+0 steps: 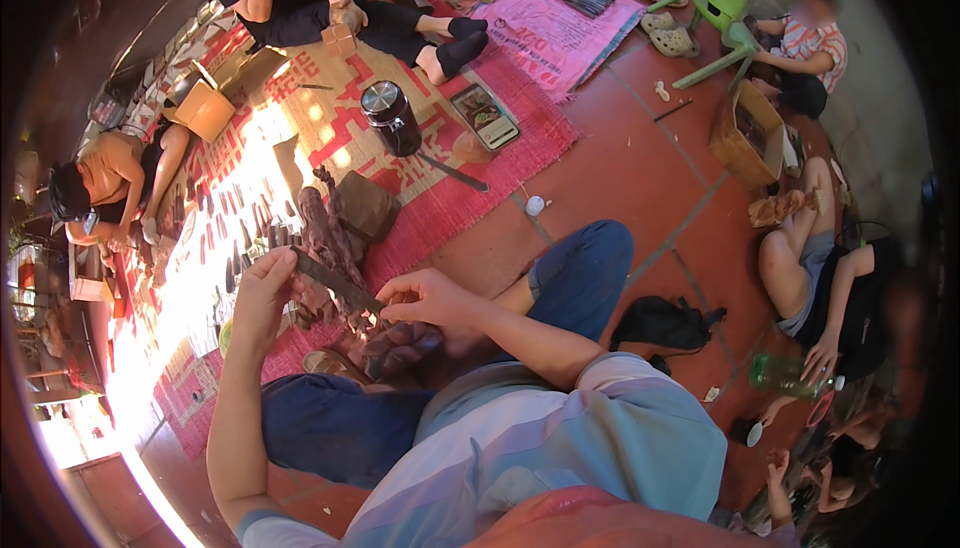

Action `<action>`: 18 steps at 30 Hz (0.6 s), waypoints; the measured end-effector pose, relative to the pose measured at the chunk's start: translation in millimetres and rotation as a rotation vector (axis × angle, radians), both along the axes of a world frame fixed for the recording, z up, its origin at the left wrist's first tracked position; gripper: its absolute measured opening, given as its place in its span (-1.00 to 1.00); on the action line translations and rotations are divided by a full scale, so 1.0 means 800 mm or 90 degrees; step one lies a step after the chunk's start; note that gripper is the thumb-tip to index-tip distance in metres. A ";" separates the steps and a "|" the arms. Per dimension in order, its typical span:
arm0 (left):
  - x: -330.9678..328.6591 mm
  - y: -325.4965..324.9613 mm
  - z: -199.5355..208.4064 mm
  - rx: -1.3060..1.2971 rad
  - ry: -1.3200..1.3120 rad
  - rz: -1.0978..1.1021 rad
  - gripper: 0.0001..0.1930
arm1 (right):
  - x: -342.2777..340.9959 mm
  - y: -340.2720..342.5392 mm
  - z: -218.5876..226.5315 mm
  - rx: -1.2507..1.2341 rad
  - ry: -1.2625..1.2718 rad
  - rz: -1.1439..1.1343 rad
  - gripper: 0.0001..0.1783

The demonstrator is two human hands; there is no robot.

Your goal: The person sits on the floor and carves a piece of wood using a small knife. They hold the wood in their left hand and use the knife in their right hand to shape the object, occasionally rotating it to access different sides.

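A narrow, flat dark strip (338,282) stretches between my two hands above my lap; its material is hard to make out. My left hand (264,293) pinches its upper left end, fingers closed. At the lower right end, my right hand (428,298) has thumb and fingers closed on it. Just beyond the strip stands a carved brown wooden figure (322,218), partly covered by my left hand and the strip. A squarish wooden block (368,206) sits beside it. Below my right hand lies a dark reddish carved lump (405,346), near my legs.
A red-and-tan mat (455,223) holds a dark canister (390,118), a phone (485,116) and, in bright sunlight, several carving tools. Someone across holds a small wooden block (339,42). People sit left and right. A black bag (665,324) and green bottle (785,373) lie rightward.
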State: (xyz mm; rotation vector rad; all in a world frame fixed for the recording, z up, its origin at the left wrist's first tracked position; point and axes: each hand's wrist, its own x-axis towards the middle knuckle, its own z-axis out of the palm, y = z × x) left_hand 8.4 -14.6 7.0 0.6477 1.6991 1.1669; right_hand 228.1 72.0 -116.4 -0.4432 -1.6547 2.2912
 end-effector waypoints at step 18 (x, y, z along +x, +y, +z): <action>0.007 0.001 0.003 0.022 0.093 0.005 -0.83 | -0.018 -0.008 0.042 0.290 -0.190 0.183 -0.72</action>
